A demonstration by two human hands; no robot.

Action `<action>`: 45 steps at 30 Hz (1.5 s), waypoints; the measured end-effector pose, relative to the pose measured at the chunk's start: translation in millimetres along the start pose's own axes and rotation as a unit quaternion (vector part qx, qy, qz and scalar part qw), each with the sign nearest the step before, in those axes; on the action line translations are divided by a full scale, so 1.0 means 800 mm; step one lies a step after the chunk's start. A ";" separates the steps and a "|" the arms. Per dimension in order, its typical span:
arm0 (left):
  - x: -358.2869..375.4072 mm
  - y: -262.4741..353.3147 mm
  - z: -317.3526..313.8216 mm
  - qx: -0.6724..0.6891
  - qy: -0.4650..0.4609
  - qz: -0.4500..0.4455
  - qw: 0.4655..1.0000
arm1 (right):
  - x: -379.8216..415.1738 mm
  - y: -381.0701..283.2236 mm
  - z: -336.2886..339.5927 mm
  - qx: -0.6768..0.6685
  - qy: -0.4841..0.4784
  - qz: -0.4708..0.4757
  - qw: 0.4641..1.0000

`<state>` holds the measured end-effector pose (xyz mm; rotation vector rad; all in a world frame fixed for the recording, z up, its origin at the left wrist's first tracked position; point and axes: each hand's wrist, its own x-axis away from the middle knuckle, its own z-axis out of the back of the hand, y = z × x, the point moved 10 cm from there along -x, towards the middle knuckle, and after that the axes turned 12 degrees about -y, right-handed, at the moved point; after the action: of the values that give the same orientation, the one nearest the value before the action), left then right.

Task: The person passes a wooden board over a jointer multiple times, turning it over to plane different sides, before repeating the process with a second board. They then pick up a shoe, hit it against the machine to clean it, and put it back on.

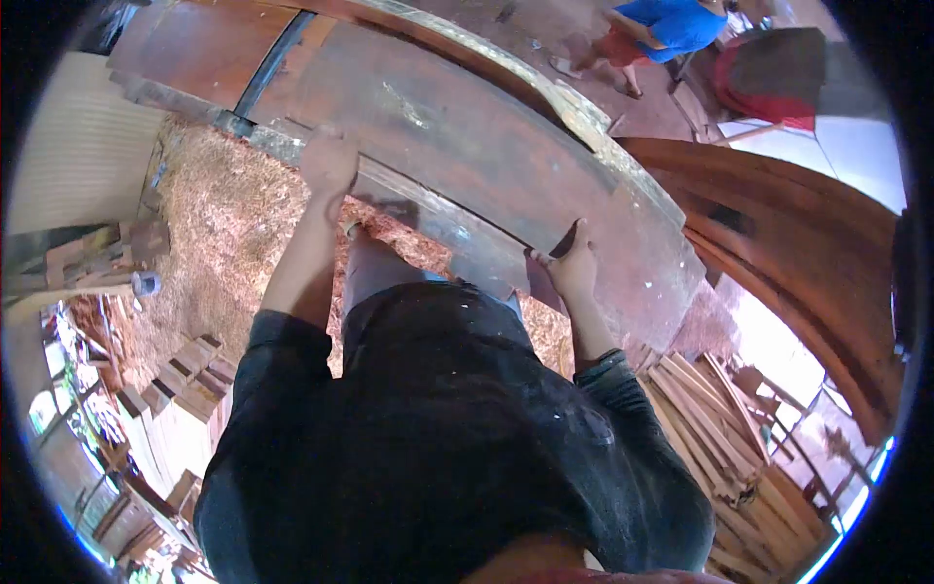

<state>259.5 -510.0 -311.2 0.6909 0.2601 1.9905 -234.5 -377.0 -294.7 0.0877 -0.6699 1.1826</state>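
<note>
A narrow wooden board (438, 209) lies lengthwise along the near edge of a long, worn worktable (457, 127). My left hand (329, 164) is closed over the board's left end, its fingers slightly blurred. At the other end, my right hand (572, 265) grips the board with thumb and fingers apart around its edge. The board's underside and its contact with the table are partly hidden. To the left of my left hand, a dark metal strip (272, 63) crosses the tabletop.
Wood shavings (229, 209) cover the floor below the table. Stacked wood blocks (185, 380) stand at left, and long wooden strips (696, 419) lie at right. A large curved wooden piece (788, 234) is on the right. Beyond the table is a person in a blue shirt (681, 24).
</note>
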 end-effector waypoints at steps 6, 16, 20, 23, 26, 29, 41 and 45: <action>-0.041 0.080 -0.009 -0.068 0.068 -0.089 0.991 | -0.054 -0.050 -0.001 -0.097 -0.125 0.092 0.983; -0.092 0.086 -0.045 -0.207 0.111 -0.065 0.970 | -0.117 -0.123 0.034 0.047 0.047 0.429 0.901; -0.116 0.066 -0.034 -0.181 0.123 -0.086 0.972 | -0.125 -0.163 0.022 0.109 0.081 0.418 0.898; -0.126 0.058 -0.014 -0.203 0.192 -0.109 0.954 | -0.125 -0.196 0.013 0.127 0.089 0.421 0.894; -0.133 0.053 -0.001 -0.185 0.195 -0.133 0.954 | -0.126 -0.226 0.003 0.152 0.083 0.425 0.888; -0.145 0.044 0.003 -0.158 0.065 -0.044 0.984 | -0.130 -0.241 -0.009 0.172 0.073 0.437 0.880; -0.146 0.035 0.024 -0.075 0.082 -0.095 0.989 | -0.114 -0.284 -0.021 0.240 0.047 0.462 0.852; -0.149 0.030 0.027 -0.067 0.118 -0.100 0.986 | -0.112 -0.294 -0.024 0.241 0.052 0.466 0.850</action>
<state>297.3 -627.0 -325.6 0.3300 0.3213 1.8759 -39.4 -537.3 -292.6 0.1233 -0.2765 2.2725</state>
